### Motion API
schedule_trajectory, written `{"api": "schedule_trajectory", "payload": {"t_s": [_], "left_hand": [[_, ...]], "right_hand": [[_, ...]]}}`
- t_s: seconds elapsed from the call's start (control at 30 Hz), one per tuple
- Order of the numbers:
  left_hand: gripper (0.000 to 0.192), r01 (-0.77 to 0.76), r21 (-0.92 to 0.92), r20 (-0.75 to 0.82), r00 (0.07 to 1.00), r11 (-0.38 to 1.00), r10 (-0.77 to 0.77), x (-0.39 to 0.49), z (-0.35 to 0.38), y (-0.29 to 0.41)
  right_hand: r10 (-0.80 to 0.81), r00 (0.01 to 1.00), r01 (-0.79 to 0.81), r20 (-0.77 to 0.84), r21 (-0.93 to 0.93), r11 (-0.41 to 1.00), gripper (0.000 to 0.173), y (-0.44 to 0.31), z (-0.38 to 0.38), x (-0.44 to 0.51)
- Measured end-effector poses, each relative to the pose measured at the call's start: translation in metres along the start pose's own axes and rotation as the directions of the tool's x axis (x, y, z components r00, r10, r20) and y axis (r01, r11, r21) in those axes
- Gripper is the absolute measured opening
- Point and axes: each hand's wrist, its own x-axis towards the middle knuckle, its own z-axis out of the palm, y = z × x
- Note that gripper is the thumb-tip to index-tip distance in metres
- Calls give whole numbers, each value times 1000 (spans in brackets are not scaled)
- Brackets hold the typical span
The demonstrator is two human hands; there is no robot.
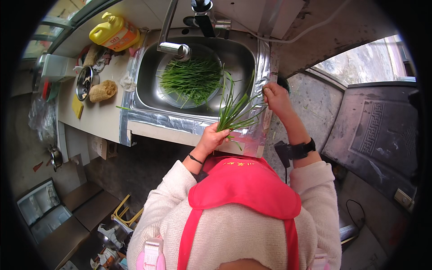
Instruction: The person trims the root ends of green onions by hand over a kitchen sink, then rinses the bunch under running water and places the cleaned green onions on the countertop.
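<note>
My left hand [213, 137] is closed around the lower ends of a loose bunch of green chives [233, 113] at the sink's front right corner. The leaves fan up and to the right. My right hand [277, 97] is beside the sink's right edge, thumb and fingers pinched together near the leaf tips. Whether a thin leaf lies between those fingertips is too small to tell. In the steel sink [238, 54], a large pile of chives [190, 79] fills a round clear bowl [164, 98].
A faucet spout [170, 48] hangs over the bowl. Left on the counter [111, 113] are a yellow jug [114, 32], a steel bowl [92, 79], a loofah [103, 91] and a yellow cloth [77, 106]. Foil tape [175, 122] lines the sink edge. A dark container [285, 85] stands behind my right hand.
</note>
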Motion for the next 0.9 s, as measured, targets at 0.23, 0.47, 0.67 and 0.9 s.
{"api": "schedule_trajectory", "payload": {"t_s": [0.23, 0.47, 0.67, 0.9], "left_hand": [[15, -63, 83, 11, 998, 995, 62, -3, -2, 1], [14, -182, 161, 67, 983, 970, 173, -3, -5, -4], [15, -177, 186, 101, 982, 966, 160, 1, -6, -10], [14, -164, 225, 116, 983, 961, 141, 2, -1, -6]], "right_hand": [[-13, 963, 34, -271, 73, 997, 19, 9, -57, 26], [-362, 905, 119, -225, -682, 722, 24, 17, -84, 46], [-382, 894, 142, -234, -661, 737, 21, -3, -83, 38], [-681, 731, 678, 53, -179, 713, 32, -63, -46, 3]]}}
